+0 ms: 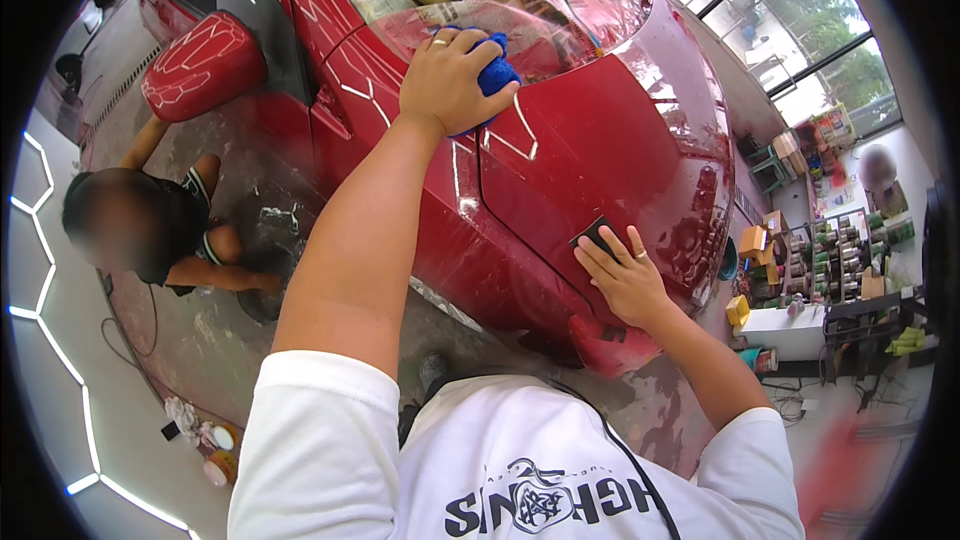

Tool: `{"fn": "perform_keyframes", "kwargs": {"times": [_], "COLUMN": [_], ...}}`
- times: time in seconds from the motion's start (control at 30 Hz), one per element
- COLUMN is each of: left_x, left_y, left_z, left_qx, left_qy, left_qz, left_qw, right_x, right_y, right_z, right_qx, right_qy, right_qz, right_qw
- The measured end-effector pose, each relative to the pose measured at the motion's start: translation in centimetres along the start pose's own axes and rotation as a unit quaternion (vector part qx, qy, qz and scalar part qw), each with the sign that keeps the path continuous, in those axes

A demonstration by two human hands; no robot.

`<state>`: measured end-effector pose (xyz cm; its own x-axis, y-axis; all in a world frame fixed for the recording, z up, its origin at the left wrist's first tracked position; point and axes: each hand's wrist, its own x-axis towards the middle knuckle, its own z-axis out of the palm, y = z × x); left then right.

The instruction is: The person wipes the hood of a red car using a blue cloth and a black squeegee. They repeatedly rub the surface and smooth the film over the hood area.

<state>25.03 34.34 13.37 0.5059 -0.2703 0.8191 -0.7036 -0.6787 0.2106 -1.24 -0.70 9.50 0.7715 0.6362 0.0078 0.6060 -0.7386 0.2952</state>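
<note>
A wet red car [570, 155] spreads out ahead of me, its bodywork covered in droplets and glossy reflections. My left hand [452, 80] is reached far forward, its fingers bent over a bunched blue cloth [497, 70] resting on the panel by the newspaper. Lower on the right, my right hand [625, 278] presses a small flat black pad [590, 232] against the red panel. Its fingers lie over the pad, which is partly hidden beneath them. A panel seam runs between the two hands.
Wet newspaper and plastic sheeting [560, 10] cover the car near its windshield. At left, another person [150, 225] crouches beside the red side mirror [205, 65] and a dark bucket [262, 295]. Shelves of cans [840, 260] stand at right. A cable [150, 325] trails along the left floor.
</note>
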Motion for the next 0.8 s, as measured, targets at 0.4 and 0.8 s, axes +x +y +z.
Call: {"fn": "perform_keyframes", "kwargs": {"times": [0.4, 0.8], "left_x": [-0.1, 0.0], "left_y": [0.0, -0.1], "left_z": [-0.1, 0.2], "left_qx": [0.012, 0.022], "left_qy": [0.010, -0.010], "left_qz": [0.003, 0.002], "left_qw": [1.000, 1.000], "right_x": [3.0, 2.3], "right_y": [-1.9, -5.8], "right_z": [-0.4, 2.4], "right_qx": [-0.002, 0.036], "right_qy": [-0.027, 0.009], "right_qz": [0.047, 0.051], "right_qw": [0.999, 0.998]}}
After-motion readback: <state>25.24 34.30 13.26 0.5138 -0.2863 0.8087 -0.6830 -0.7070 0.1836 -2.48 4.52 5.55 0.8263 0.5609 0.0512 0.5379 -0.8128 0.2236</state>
